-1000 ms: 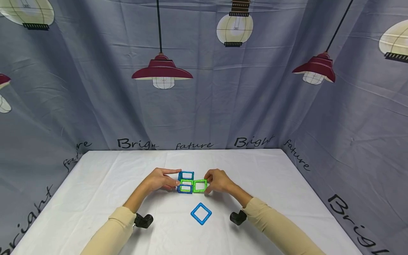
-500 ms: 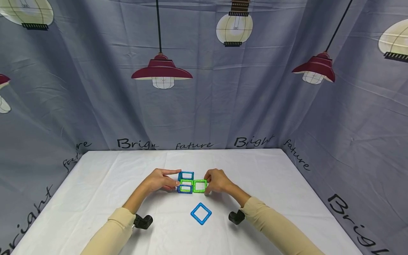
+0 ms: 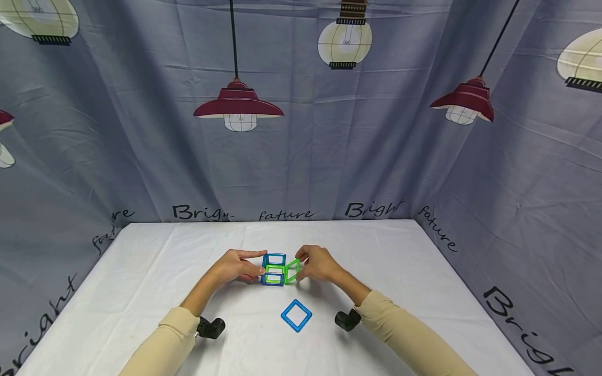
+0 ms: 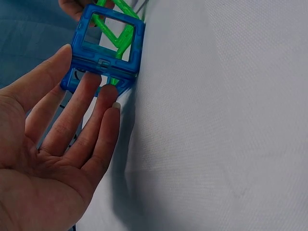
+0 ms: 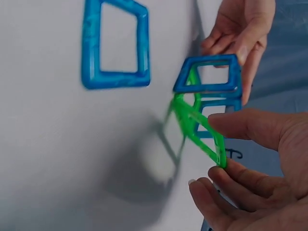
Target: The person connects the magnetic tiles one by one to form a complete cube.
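Note:
Small blue and green magnetic tiles, square and open-framed, form a partly built box (image 3: pixel 274 284) on the table. Blue tiles stand at its near and far sides, with a green tile between them. My left hand (image 3: pixel 237 265) steadies the box from the left, index finger along the far blue tile and thumb on the nearer one. On the right, my right hand (image 3: pixel 319 262) pinches a green tile (image 5: pixel 220 149) between thumb and fingers. That tile slants upward, its lower edge against the box. A loose blue tile (image 3: pixel 302 308) lies flat nearer to me.
A white cloth covers the table (image 3: pixel 376 245). Grey-blue curtains (image 3: pixel 291 156) with printed lamps and lettering enclose its back and sides. A black wrist camera (image 3: pixel 211 327) sits at the left wrist, and another (image 3: pixel 348 320) at the right.
My right hand has tilted the green tile from lying flat to slanting upward, moving slightly left and up. The left hand, the box and the loose blue tile stay in place.

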The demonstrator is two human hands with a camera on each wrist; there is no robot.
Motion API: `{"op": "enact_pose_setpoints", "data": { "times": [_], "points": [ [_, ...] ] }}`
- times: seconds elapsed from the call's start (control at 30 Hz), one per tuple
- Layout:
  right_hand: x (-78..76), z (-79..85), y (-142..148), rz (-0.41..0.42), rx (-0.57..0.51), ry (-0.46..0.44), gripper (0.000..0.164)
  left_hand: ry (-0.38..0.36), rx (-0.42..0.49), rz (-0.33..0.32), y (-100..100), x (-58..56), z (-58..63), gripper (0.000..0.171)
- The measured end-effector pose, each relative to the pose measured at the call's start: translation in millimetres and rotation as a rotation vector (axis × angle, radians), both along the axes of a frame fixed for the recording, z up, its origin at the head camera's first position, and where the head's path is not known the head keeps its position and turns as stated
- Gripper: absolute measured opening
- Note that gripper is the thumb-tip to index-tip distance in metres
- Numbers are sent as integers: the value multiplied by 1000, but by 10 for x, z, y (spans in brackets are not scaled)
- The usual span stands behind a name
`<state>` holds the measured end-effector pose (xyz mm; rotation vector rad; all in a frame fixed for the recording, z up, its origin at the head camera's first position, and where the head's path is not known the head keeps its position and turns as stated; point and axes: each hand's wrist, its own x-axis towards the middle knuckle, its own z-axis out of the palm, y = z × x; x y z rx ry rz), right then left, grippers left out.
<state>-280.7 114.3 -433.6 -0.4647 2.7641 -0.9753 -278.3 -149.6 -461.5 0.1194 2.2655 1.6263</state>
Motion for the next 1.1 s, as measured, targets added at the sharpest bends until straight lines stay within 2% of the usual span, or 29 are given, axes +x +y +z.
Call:
{"op": "enact_pose_setpoints", "data": {
  "times": [0.23, 0.67, 0.9, 1.1],
  "points": [
    [-6, 59, -75, 21, -22, -7, 54, -6, 5, 5, -4, -7, -15, 60],
    [-20, 23, -173, -6, -65, -19, 53, 4, -20, 39, 15, -11, -34, 58],
    [-12, 9, -202, -19, -78, -30, 53, -4, -11, 34, 1, -27, -53, 57],
    [-6, -6, -190, -9, -70, -36, 58, -6, -19, 46, 6, -33, -65, 56]
  ]
}}
